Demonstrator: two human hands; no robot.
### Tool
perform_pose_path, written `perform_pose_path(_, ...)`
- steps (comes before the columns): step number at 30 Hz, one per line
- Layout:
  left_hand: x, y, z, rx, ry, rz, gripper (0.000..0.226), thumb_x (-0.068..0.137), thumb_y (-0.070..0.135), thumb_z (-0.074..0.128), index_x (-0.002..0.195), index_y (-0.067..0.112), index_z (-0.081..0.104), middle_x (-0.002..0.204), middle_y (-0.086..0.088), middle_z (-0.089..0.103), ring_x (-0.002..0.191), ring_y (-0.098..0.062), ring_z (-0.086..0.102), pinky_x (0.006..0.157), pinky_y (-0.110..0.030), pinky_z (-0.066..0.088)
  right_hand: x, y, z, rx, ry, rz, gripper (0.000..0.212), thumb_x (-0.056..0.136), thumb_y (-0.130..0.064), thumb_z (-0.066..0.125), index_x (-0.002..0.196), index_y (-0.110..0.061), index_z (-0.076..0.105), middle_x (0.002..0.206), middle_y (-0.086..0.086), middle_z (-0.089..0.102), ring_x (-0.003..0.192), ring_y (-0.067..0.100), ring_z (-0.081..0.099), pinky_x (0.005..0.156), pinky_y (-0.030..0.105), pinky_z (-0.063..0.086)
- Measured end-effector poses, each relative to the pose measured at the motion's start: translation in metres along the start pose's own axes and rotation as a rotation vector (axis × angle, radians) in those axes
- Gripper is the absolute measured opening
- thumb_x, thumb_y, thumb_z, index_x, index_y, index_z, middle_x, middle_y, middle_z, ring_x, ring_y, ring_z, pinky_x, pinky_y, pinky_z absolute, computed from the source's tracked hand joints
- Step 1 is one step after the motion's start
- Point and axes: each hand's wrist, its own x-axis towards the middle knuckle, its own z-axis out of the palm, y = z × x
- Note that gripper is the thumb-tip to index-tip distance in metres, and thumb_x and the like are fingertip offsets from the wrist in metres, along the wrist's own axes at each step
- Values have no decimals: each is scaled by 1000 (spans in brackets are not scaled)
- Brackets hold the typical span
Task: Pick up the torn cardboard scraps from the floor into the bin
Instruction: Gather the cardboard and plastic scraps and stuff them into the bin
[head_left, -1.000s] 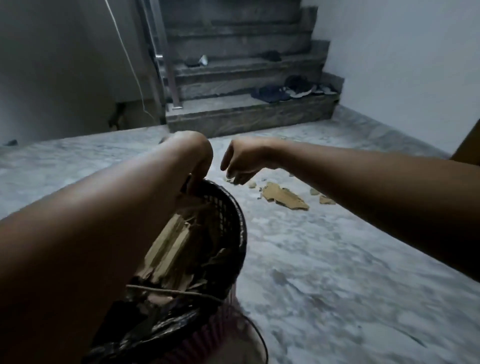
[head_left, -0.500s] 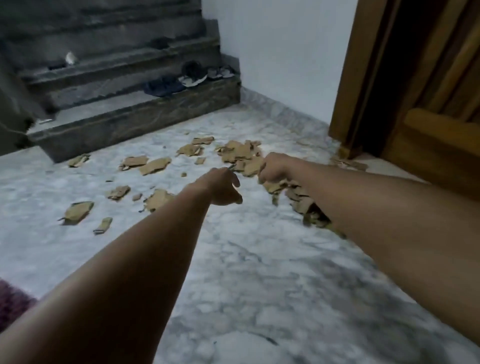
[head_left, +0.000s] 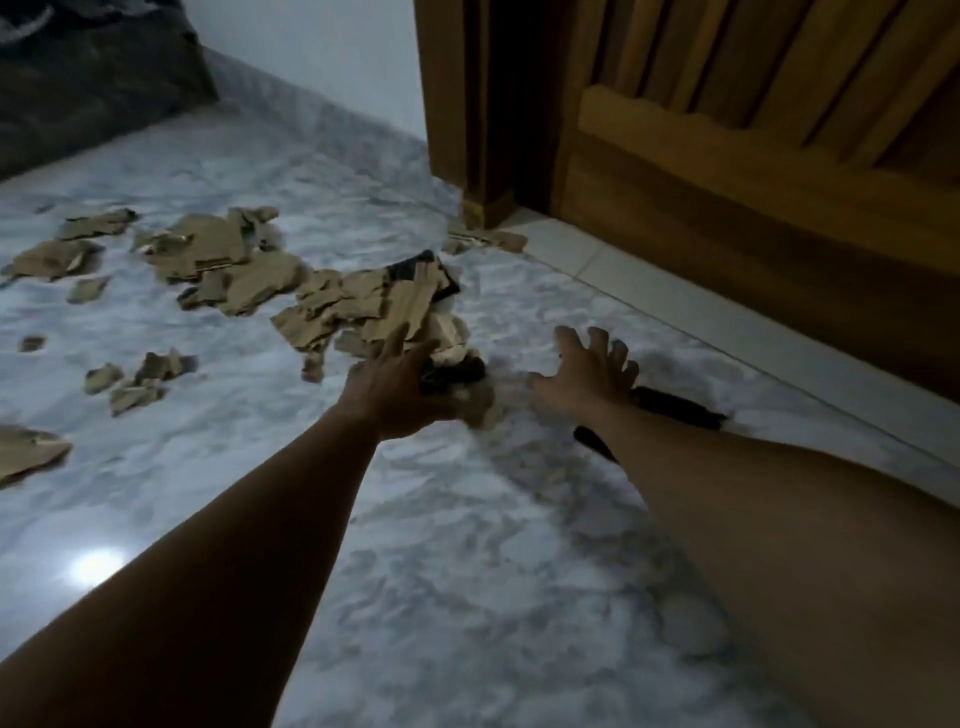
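**On the marble floor by the door: collection under way, most scraps outstanding**

Across the marble floor (head_left: 467, 571), which is filling most of my view, torn cardboard is lying from the left edge over to the wooden door (head_left: 779, 156) on the right. The bin is not showing in this view, so I am not reporting on what it is holding.

The largest heap of cardboard scraps (head_left: 353, 306) is sitting mid-floor, its pieces overlapping, with some dark material showing among them. A second cluster (head_left: 208, 249) is lying just beyond it to the left, touching it.

My left hand (head_left: 395, 387) is reaching into the near edge of the heap with the thumb raised against the cardboard. The fingers are lost in blur and shadow, so I cannot tell whether they are closing on a piece. My right hand (head_left: 587, 374) is hovering just right of the heap, apart from it. Its fingers are spread wide and gripping nothing.

Smaller items are lying well apart from one another: a loose group (head_left: 140, 382) left of my left forearm, one flat piece (head_left: 26, 452) at the left edge, and a few bits (head_left: 488, 240) at the foot of the door frame.

I am judging the task far from finished. No piece in view is plainly lifted, and several trips look to be outstanding. The step in hand appears to be a two-handed gather of the heap.
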Motion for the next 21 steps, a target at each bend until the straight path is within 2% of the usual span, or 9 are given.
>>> perform_pose_path(3, 28, 13, 5, 58, 17, 19, 119, 58, 79, 69, 152, 46, 4, 163, -2, -18, 148, -40, -9, 115, -63, 11, -2, 43, 6, -19, 13, 155, 96, 74, -83, 54, 150, -44, 9, 161, 6, 2, 145, 47, 3, 112, 69, 10)
perform_pose_path(6, 63, 19, 5, 81, -16, -46, 137, 43, 86, 70, 147, 53, -12, 157, 0, -34, 144, -46, -20, 113, -64, -1, -8, 81, 11, 81, -8, 291, 115, 57, -97, 49, 148, -55, -6, 164, 0, -12, 148, 46, -7, 112, 72, 4)
perform_pose_path(10, 96, -1, 17, 96, -128, -108, 153, 26, 91, 67, 144, 54, -22, 154, 3, -39, 143, -47, -22, 111, -66, -8, -12, 88, 37, 182, 43, 192, 116, 47, -103, 44, 142, -63, -10, 163, -9, -18, 149, 42, -12, 112, 72, 5)
perform_pose_path(12, 97, -9, 30, 75, -172, -87, 146, 35, 92, 64, 149, 48, -16, 160, 0, -26, 145, -46, -15, 113, -63, -5, -7, 72, 49, 162, 65, 93, 115, 46, -103, 43, 141, -66, -11, 162, -10, -21, 149, 40, -15, 111, 73, 2)
perform_pose_path(13, 94, -11, 37, 84, -124, -55, 139, 41, 94, 59, 152, 43, -7, 163, -1, -14, 146, -47, -6, 114, -62, -1, -3, 63, 54, 136, 72, 54, 114, 48, -103, 43, 142, -65, -10, 163, -8, -21, 149, 40, -16, 111, 73, -3)
perform_pose_path(16, 82, -19, 51, 84, 180, 30, 119, 52, 96, 43, 147, 24, 34, 153, -5, 34, 134, -41, 30, 112, -49, 23, 10, 38, 68, 12, 95, 32, 102, 61, -100, 37, 148, -61, 1, 165, -4, -13, 149, 40, -15, 112, 70, -10)
perform_pose_path(17, 81, -22, 56, 59, 258, 63, 106, 59, 92, 43, 139, 22, 46, 146, -5, 45, 129, -39, 38, 109, -46, 30, 14, 34, 70, -27, 136, 44, 91, 69, -96, 35, 148, -59, 10, 166, -2, -4, 150, 39, -8, 113, 68, -7)
perform_pose_path(19, 77, -21, 62, 20, 363, 120, 77, 71, 78, 51, 124, 23, 61, 129, -6, 63, 117, -35, 53, 101, -41, 39, 18, 29, 75, -77, 276, 46, 62, 88, -76, 39, 142, -46, 39, 156, 4, 27, 140, 39, 22, 110, 62, 18)
perform_pose_path(21, 68, -13, 63, 46, 425, 115, 55, 80, 67, 55, 114, 24, 66, 112, -8, 70, 102, -34, 62, 85, -39, 47, 15, 23, 80, -81, 426, -43, 36, 96, -48, 53, 122, -25, 60, 127, 9, 52, 114, 40, 46, 89, 53, 43)
